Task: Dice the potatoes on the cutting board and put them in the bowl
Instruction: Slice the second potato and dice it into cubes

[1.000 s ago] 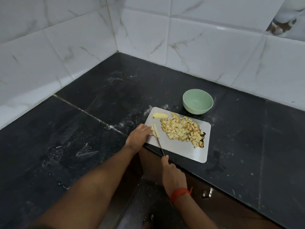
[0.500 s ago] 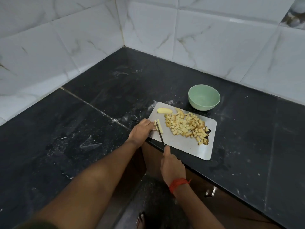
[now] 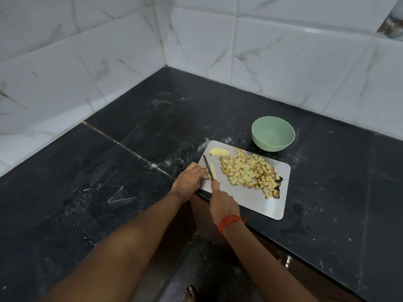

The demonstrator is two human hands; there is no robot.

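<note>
The left grip (image 3: 188,178) is pinning a potato piece (image 3: 213,171) under bent fingers. The right grip (image 3: 221,203) is clasping a knife (image 3: 207,165).

No readable txt, labels, brands or nos. anywhere: pale green round bowl (image 3: 272,136), grey rectangular cutting board (image 3: 250,200), white marble-look wall tiles (image 3: 283,51) & black stone counter (image 3: 130,171) all unmarked.
</note>
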